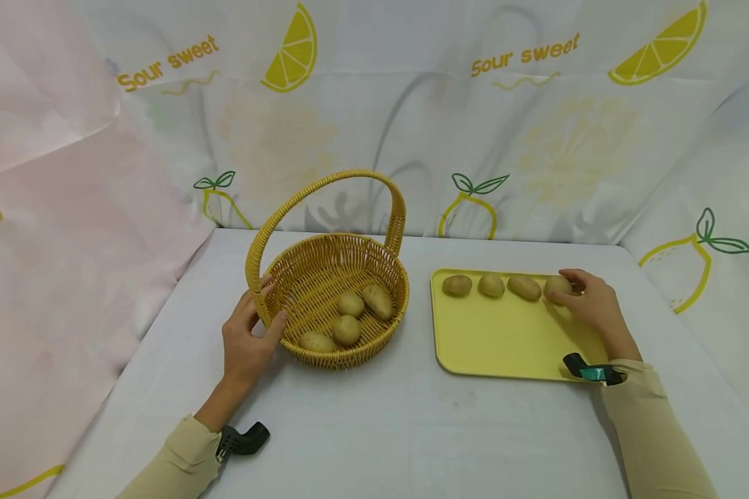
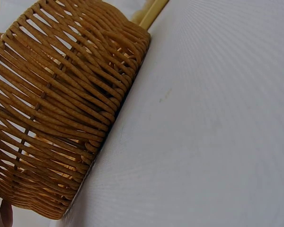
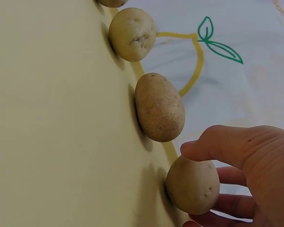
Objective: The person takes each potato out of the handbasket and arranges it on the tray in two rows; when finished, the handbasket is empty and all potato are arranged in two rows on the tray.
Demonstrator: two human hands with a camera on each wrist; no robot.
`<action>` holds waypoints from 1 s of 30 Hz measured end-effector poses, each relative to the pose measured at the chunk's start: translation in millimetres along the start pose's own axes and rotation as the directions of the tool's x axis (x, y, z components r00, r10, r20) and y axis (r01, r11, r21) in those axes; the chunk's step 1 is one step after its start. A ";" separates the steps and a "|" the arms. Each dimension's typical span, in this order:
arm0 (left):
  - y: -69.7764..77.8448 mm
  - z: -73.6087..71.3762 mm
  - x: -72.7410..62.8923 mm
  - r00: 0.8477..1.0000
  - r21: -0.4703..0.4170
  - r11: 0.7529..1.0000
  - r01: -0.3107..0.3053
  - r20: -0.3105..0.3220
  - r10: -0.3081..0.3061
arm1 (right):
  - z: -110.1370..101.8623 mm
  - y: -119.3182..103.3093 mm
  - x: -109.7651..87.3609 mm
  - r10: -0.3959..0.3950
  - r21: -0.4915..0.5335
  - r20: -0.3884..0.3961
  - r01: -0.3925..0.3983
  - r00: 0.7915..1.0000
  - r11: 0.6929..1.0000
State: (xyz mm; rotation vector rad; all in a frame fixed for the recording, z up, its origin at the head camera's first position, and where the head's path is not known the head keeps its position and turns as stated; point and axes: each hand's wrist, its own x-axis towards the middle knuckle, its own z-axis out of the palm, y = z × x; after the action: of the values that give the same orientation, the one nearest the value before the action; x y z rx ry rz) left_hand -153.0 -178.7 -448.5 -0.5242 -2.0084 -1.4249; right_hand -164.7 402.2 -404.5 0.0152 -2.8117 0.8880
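A yellow wicker basket [image 1: 312, 277] with a tall arched handle stands on the left of the table, several potatoes [image 1: 346, 330] lying in it. My left hand [image 1: 250, 339] grips its left rim by the foot of the handle, thumb over the edge. In the left wrist view the woven basket side [image 2: 61, 94] fills the left part, and little of the hand shows. To the right, a yellow tray [image 1: 505, 339] carries several potatoes in a row along its far edge. My right hand [image 1: 589, 301] holds the rightmost potato [image 3: 194, 184] between thumb and fingers, at the tray surface.
A white cloth [image 1: 381, 430] covers the table. Behind it hangs a lemon-print curtain [image 1: 362, 125], and a pinkish one [image 1: 69, 242] runs down the left. A strip of table separates the basket from the tray. The basket's arched handle [image 1: 324, 181] rises high above its rim.
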 end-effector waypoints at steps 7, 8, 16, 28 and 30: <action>25.3 1.5 4.9 1.000 0.003 1.000 0.001 -0.007 -0.001 | -0.2 0.0 -0.1 -0.009 -0.012 -0.006 0.009 1.000 1.000; 26.4 2.0 5.3 1.000 0.001 1.000 -0.003 -0.012 0.003 | 0.1 0.4 0.0 -0.009 -0.014 -0.006 0.009 1.000 1.000; -1.6 -0.3 -0.6 1.000 0.003 1.000 0.003 0.002 -0.003 | 0.6 -0.4 0.5 0.001 -0.015 -0.003 -0.001 1.000 1.000; 4.8 0.3 0.6 1.000 0.008 1.000 0.000 -0.006 0.000 | -4.0 -24.2 -0.5 -0.026 0.017 -0.166 0.029 0.986 0.999; 11.7 1.6 2.4 1.000 0.012 1.000 -0.002 -0.013 0.003 | -4.2 -41.7 0.4 -0.053 0.057 -0.213 0.067 0.976 0.996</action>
State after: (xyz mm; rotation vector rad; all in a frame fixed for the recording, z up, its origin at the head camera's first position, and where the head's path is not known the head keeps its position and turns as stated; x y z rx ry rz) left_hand -147.8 -173.2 -439.1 -0.5109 -2.0043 -1.4103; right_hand -161.6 370.4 -377.3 0.0137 -2.5726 0.9073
